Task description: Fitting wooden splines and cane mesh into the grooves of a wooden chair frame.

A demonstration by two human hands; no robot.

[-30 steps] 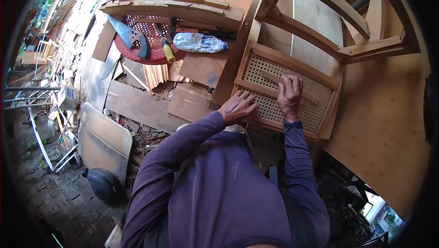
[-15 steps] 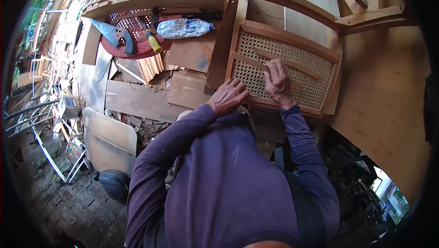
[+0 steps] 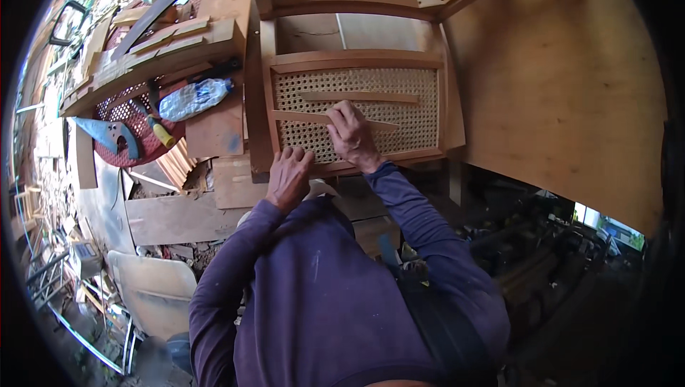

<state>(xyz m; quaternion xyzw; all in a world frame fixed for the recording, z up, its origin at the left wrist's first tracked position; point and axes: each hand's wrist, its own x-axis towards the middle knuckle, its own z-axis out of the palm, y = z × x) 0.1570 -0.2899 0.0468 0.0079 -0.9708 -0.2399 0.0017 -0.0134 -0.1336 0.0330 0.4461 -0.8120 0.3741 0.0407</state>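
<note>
A wooden frame [image 3: 357, 61] with a woven cane panel [image 3: 417, 112] set inside it lies in front of me. My right hand [image 3: 352, 133] is closed over the cane and pinches a thin wooden strip [image 3: 296, 116], which runs left to right across the panel. A second wooden strip [image 3: 371, 97] lies on the cane just beyond. At the frame's near left corner, my left hand [image 3: 289, 176] has its fingers curled over the near edge. Its palm hides that part of the frame and whatever is under the fingers.
To the left, a blue-and-grey handsaw [image 3: 107, 132], a yellow-handled tool [image 3: 163, 133] and a crumpled plastic bottle [image 3: 193, 98] lie on a red woven seat [image 3: 114, 156]. Chair rails [image 3: 349, 3] stand beyond the frame. A large plywood sheet [image 3: 556, 94] is at the right.
The whole view has turned and shifted, so the frame now sits further left and straighter. Both hands stay on the frame; my right hand still pinches the strip.
</note>
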